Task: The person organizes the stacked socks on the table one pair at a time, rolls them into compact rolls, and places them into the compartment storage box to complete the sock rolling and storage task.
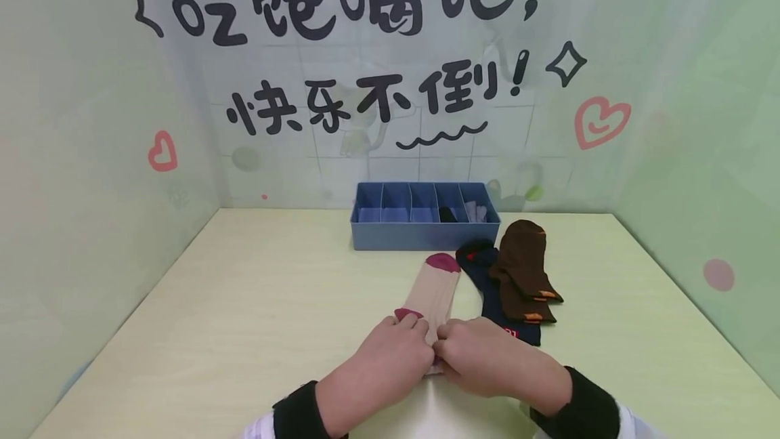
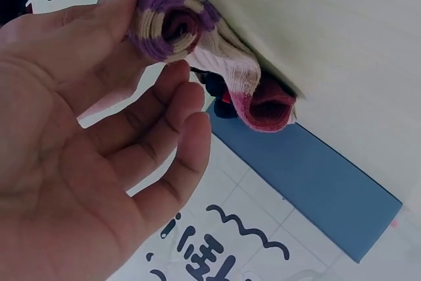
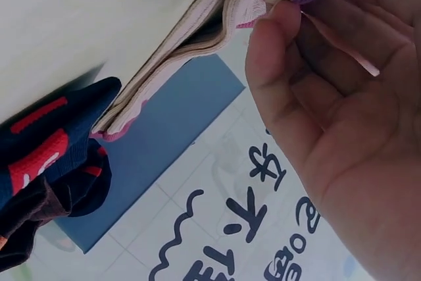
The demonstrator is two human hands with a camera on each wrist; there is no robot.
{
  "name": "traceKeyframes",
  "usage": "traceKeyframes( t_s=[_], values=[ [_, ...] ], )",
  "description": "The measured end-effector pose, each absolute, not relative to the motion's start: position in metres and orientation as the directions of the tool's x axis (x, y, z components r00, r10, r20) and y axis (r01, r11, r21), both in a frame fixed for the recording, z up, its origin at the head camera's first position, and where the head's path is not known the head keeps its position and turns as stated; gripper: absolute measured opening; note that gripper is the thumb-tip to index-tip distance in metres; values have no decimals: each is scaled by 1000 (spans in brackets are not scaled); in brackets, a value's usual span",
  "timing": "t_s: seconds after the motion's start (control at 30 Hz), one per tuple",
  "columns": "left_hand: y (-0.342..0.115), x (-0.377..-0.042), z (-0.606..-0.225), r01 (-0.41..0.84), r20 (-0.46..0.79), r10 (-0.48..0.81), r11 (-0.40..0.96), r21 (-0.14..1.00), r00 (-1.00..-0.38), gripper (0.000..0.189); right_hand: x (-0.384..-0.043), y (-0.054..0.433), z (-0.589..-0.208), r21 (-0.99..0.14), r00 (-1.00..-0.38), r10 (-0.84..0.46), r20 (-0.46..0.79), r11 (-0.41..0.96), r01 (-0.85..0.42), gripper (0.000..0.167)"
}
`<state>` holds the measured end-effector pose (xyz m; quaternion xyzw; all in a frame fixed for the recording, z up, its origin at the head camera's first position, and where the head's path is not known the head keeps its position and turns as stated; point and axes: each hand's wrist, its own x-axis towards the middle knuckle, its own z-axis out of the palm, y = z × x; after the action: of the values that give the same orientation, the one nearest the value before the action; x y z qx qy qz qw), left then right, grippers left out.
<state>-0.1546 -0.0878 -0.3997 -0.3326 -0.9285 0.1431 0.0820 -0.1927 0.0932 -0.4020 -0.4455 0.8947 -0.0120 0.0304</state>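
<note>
A pale pink sock (image 1: 434, 290) with a magenta toe and heel lies on the table, its toe toward the blue box. Its near end is wound into a roll, which shows purple and cream stripes (image 2: 154, 31) in the left wrist view. My left hand (image 1: 390, 356) pinches one side of this roll between thumb and finger, its other fingers loosely bent. On the opposite side, my right hand (image 1: 484, 356) pinches the roll with thumb and fingertips. In the right wrist view, the flat layers of the sock (image 3: 191, 41) run away from the roll.
A blue divided box (image 1: 420, 237) stands at the back, with a black item (image 1: 447, 214) and a grey rolled item (image 1: 475, 212) in its right compartments. Brown socks (image 1: 523, 256) partly cover navy socks (image 1: 484, 276) right of the pink sock. Printed curtains or walls enclose the table.
</note>
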Motion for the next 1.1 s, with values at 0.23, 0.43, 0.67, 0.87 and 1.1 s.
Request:
traceKeyframes(
  t_s=[0.23,0.43,0.67,0.87,1.1],
  values=[
    [-87,-160,-400,601,15,636,737,-308,-772,8,-193,94,-401,-52,-613,-789,44,611,-790,12],
    [-91,-168,-401,620,-37,624,765,-172,-780,13,-194,94,-401,-21,-600,-798,50,600,-800,11],
    [-93,-175,-401,625,-36,624,780,-36,-781,22,-190,91,-404,145,-560,-826,55,562,-814,17],
    [-93,-175,-400,605,-59,602,796,-36,-796,20,-188,89,-404,183,-582,-813,26,576,-797,22],
    [-94,-169,-401,589,11,600,789,-173,-800,13,-188,89,-405,255,-589,-808,29,575,-777,31]
  ],
)
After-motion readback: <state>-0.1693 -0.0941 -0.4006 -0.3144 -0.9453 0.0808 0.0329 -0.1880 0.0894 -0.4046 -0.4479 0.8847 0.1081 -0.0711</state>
